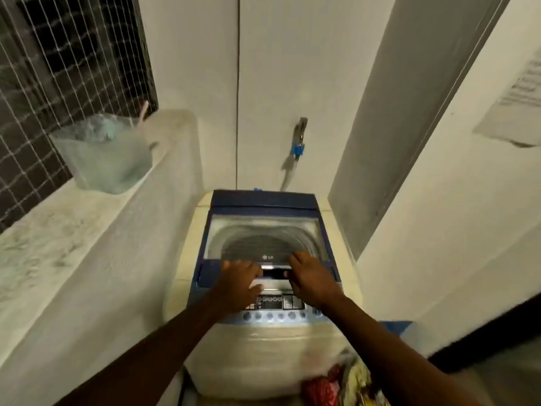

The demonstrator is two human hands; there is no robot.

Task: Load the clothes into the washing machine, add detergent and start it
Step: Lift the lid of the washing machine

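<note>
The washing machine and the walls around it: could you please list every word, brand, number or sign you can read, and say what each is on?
"LG": the logo on the near edge of the washing machine lid, between the two hands, legible though soft.
Control panel: display and button markings, too small and blurred to read.
Paper sheet on the right wall: lines of print, too blurred to read.
No other text is visible.

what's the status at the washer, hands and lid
Left hand and right hand both flat on the front edge of the lid, holding nothing. Lid down, drum looks empty. Clothes still piled at the machine's front.
</note>
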